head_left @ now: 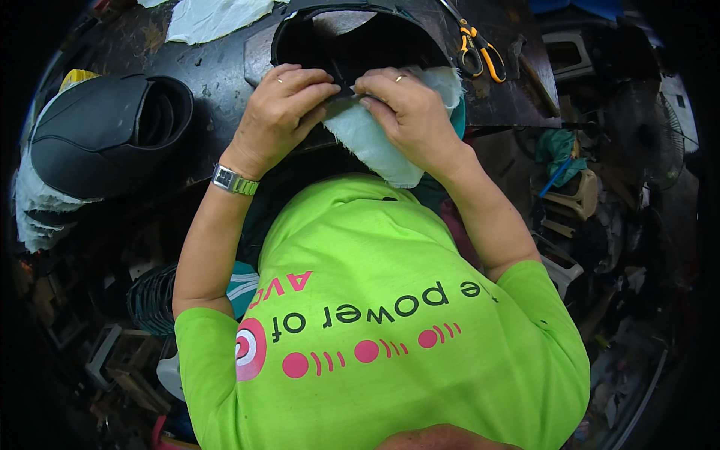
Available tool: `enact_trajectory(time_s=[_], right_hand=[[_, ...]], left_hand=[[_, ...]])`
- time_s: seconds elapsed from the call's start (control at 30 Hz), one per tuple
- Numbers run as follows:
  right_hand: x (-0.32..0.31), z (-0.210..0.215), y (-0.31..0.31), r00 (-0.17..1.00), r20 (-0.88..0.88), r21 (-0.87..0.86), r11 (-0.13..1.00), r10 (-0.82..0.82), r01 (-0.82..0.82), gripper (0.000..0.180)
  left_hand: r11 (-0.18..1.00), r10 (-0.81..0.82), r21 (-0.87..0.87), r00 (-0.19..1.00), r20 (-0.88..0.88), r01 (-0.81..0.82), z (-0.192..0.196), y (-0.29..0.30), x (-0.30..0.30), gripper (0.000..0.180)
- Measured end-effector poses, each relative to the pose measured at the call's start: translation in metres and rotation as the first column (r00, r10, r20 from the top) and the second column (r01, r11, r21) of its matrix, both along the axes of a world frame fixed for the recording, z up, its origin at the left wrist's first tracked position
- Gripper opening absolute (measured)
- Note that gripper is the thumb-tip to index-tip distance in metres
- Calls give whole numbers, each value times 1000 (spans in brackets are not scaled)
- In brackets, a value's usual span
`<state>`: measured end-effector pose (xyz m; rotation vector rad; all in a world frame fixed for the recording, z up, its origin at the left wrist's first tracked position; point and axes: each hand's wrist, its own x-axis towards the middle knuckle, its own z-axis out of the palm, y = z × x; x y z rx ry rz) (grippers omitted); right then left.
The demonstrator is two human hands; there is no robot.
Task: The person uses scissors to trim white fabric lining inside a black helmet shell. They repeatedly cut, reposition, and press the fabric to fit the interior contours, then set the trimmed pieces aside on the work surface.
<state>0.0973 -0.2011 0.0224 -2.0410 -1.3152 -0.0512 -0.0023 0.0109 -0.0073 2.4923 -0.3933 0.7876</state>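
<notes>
Near the table's front edge, a black shoe upper stands in a curve, its hollow facing me. Pale frayed lining cloth hangs from its near edge toward my lap. My left hand pinches the near edge from the left, fingers bent. Just across a narrow gap, my right hand closes on the same edge where the cloth joins it. The fingertips hide exactly what lies between them. Both wrists rest close to the table edge.
Nested black uppers with frayed pale cloth lie at the table's left. Scissors with orange and black handles rest to the right. White cloth lies at the back left of the dark table. Stools and a fan stand beyond the right.
</notes>
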Motion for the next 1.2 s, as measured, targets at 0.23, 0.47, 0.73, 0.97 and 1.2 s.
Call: enact_trajectory(time_s=[0.23,0.47,0.73,0.97,1.2], right_hand=[[-1,-9,0,998,60,31,999,-16,14,26],[1,-12,-3,998,55,0,1000,5,-5,32],[-5,-13,-2,962,267,-114,993,46,-16,41],[-9,-11,1,935,339,-205,978,103,-33,41],[-12,-13,-4,950,312,-193,981,31,31,38]], left_hand=[[962,229,-135,970,-85,-239,8,-16,9,18],[965,262,-21,964,-45,-263,13,-18,15,16],[929,367,3,922,-120,-369,12,-27,22,15],[947,223,-213,970,-102,-240,10,-28,15,11],[989,33,-142,999,-16,-35,-2,-13,2,24]])
